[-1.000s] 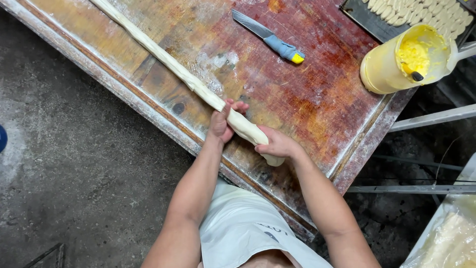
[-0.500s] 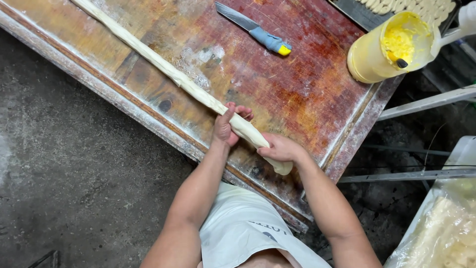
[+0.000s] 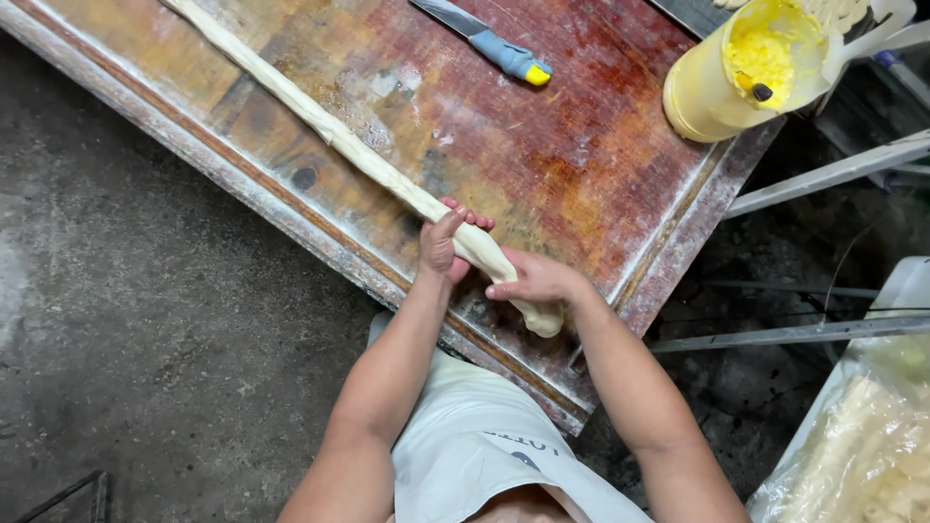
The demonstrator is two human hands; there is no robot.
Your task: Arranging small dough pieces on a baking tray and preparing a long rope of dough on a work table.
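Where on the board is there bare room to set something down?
The widest bare patch of the board lies between the dough rope, the knife and the yellow jug. The near edge is crowded: the left hand and right hand grip the dough's thick end.

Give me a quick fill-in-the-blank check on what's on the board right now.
1. Both hands grip the thick end of a long rope of ____, the left hand just ahead of the right hand.
2. The knife on the wooden board has a blue handle with a ____ tip.
3. The tub at the board's corner holds a ____ paste.

Missing words: dough; yellow; yellow
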